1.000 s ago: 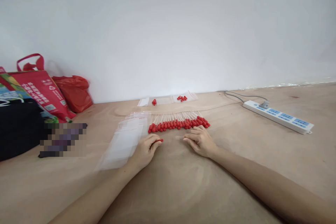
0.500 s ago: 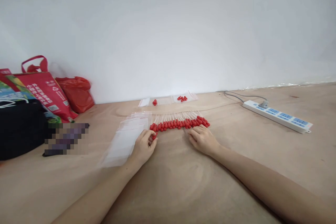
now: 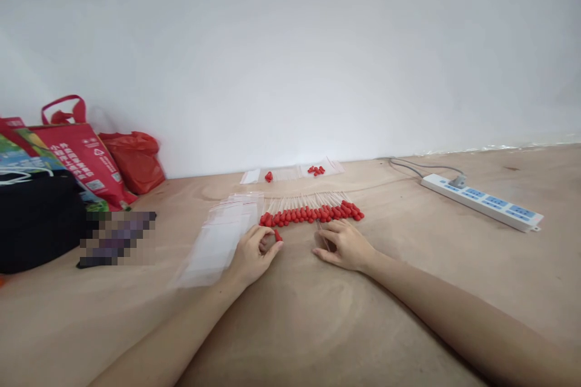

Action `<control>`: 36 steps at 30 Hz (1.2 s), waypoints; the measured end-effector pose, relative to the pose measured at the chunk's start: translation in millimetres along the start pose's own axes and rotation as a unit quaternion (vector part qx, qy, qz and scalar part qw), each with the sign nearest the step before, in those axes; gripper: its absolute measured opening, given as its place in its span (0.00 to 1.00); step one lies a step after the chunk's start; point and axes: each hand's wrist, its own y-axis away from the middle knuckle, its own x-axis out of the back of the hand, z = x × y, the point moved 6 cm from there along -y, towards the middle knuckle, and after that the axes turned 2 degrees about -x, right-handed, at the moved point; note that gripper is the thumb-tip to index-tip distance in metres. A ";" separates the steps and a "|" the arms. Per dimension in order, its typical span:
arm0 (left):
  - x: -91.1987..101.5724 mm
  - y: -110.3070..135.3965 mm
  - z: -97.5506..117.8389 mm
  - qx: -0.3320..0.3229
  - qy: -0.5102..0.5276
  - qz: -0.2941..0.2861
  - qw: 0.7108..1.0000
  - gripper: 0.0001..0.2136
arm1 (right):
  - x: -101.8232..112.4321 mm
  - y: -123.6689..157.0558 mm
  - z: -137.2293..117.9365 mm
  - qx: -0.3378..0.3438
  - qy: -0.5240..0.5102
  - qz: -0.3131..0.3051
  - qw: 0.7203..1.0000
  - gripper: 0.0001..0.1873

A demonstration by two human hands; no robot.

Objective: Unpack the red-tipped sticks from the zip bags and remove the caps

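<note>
Red piece [image 3: 278,236] is pinched between the left hand's [image 3: 253,257] finger and thumb, thin end pointing away. The right hand [image 3: 350,247] is farther off; a thin stick [image 3: 326,243] slants by its fingers, but I can't tell if they grip it.

Sticks [image 3: 313,213] are lying side by side on the counter [image 3: 313,326], heads nearest. Left hand [image 3: 252,255] is sitting before the row's left end, right hand [image 3: 350,246] before its right half. Flat plastic bags [image 3: 215,248] are lying left of the row; packets [image 3: 287,174] behind, near the wall [image 3: 318,60]. Power strip [image 3: 488,204] is lying right, shopping bag [image 3: 86,160] standing far left.
</note>
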 end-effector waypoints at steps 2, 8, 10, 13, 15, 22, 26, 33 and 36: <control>4.7 -1.3 2.1 -0.001 -0.014 0.018 1.000 0.07 | -1.4 -0.3 1.1 -0.002 -0.008 -0.010 1.000 0.16; 20.6 -18.3 -15.7 0.076 -0.089 0.036 0.993 0.08 | -4.0 -0.1 3.4 -0.012 -0.025 -0.020 0.999 0.16; 20.2 -26.9 -28.1 0.119 -0.105 0.005 0.987 0.10 | -3.1 0.3 3.7 -0.016 -0.025 -0.013 0.999 0.17; 15.9 -38.8 -42.4 0.168 -0.123 -0.044 0.977 0.12 | -0.8 0.6 4.8 -0.028 -0.014 -0.003 0.999 0.16; 12.9 -45.5 -46.7 0.180 -0.140 -0.065 0.971 0.12 | 0.0 0.7 5.5 -0.036 -0.008 -0.002 0.999 0.15; 4.7 -55.9 -50.7 0.194 -0.170 -0.079 0.963 0.08 | 1.2 0.8 7.1 -0.044 -0.010 0.006 0.999 0.15; 3.0 -56.1 -54.9 0.212 -0.175 -0.062 0.959 0.06 | 2.5 1.3 7.6 -0.039 -0.010 0.012 0.999 0.14; 21.2 -42.8 -41.1 0.178 -0.149 -0.003 0.973 0.06 | 7.3 3.5 13.9 -0.057 -0.028 0.093 0.994 0.11; 18.9 -26.1 -10.1 0.039 -0.089 0.003 0.995 0.07 | 14.6 6.5 15.1 -0.053 -0.053 0.171 0.982 0.15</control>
